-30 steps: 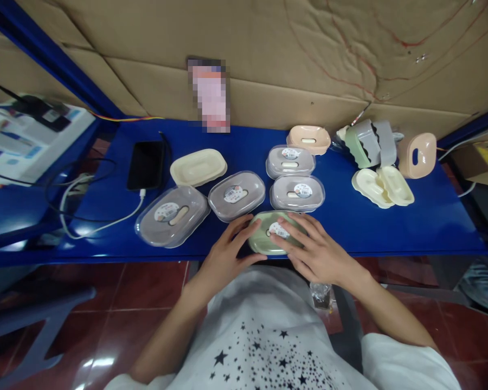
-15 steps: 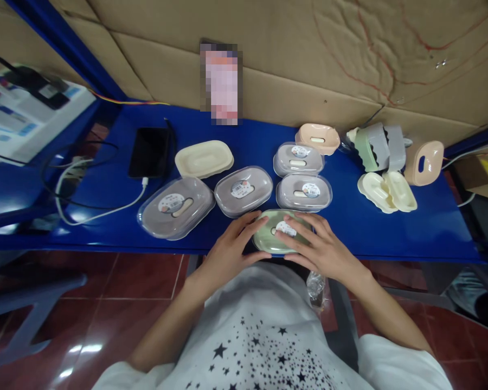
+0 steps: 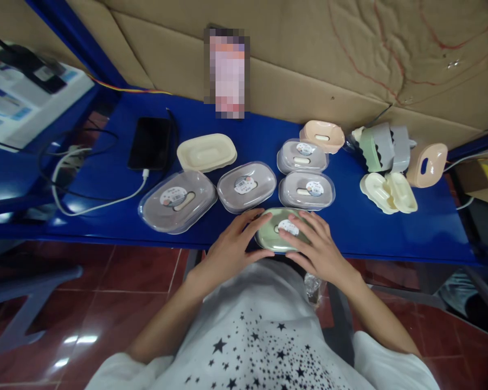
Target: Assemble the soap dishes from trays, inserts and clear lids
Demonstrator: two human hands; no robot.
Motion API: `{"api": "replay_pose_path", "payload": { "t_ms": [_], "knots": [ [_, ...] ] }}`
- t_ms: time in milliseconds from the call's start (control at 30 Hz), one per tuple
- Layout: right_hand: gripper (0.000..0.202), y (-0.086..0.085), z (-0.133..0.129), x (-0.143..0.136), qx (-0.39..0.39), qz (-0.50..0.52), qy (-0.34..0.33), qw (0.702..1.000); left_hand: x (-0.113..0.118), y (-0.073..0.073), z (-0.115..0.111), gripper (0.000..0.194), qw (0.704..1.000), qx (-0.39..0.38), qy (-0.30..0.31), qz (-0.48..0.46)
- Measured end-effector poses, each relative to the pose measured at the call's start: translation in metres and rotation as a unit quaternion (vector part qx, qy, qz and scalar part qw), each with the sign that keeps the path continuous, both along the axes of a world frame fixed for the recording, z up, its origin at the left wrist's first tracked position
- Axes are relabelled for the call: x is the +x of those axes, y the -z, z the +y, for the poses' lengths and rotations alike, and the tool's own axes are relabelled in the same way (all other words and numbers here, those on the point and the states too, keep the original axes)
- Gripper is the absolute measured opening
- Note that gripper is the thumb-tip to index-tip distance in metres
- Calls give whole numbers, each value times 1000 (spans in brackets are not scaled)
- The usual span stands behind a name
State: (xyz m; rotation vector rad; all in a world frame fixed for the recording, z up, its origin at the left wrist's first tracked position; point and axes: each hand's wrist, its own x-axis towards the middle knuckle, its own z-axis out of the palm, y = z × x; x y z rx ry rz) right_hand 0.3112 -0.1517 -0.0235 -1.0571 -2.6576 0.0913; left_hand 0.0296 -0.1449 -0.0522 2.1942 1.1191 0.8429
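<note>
A green oval soap box [image 3: 271, 234] with a clear lid and a round white label lies at the table's front edge. My left hand [image 3: 239, 238] grips its left end, fingers curved over the top corner and thumb along the near side. From the right, my right hand [image 3: 319, 244] spreads its fingers across the lid and label, with the thumb at the near edge. The right end of the box is hidden under that hand. Just beyond stand two lidded grey-purple boxes [image 3: 295, 199] in a column, and another grey-purple box [image 3: 247, 201] is to their left.
A larger lidded grey-purple box [image 3: 162, 212] and a cream tray [image 3: 207, 153] are at left, near a dark phone [image 3: 149, 143] on a white cable [image 3: 124, 201]. Behind sits a peach dish [image 3: 323, 132]. Cream pieces [image 3: 403, 194], stacked grey-green parts [image 3: 380, 149] and a peach piece [image 3: 435, 162] are right.
The view has shifted slightly, so the table items appear a little displaced. Both hands stay on the green soap box, with little change in their hold.
</note>
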Motion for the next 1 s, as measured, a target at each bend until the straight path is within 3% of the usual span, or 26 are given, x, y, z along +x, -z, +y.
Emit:
{"api": "replay_pose_path", "payload": {
  "t_ms": [133,300,400,467,533,667,800,1000],
  "knots": [
    [69,-2,-8,20,-4,16,32,999,-1,-2,-5,79,1000,21,-8,22],
    [68,-4,-28,85,23,61,162,985,-1,-4,-7,66,997,55,0,53],
    [61,-1,-30,112,76,34,301,950,6,-5,-4,58,993,83,16,82],
    [60,2,-23,115,100,1,389,916,14,-7,-1,53,990,102,28,91],
    [64,3,-9,109,90,-16,432,897,21,-9,0,50,988,114,38,95],
    [64,-7,33,93,37,73,383,920,27,-12,-2,49,988,111,45,94],
    [55,-16,71,106,100,181,360,910,21,-8,-9,46,989,108,33,91],
    [43,-20,87,147,126,109,386,907,19,-3,-12,37,990,110,29,79]
  ]
}}
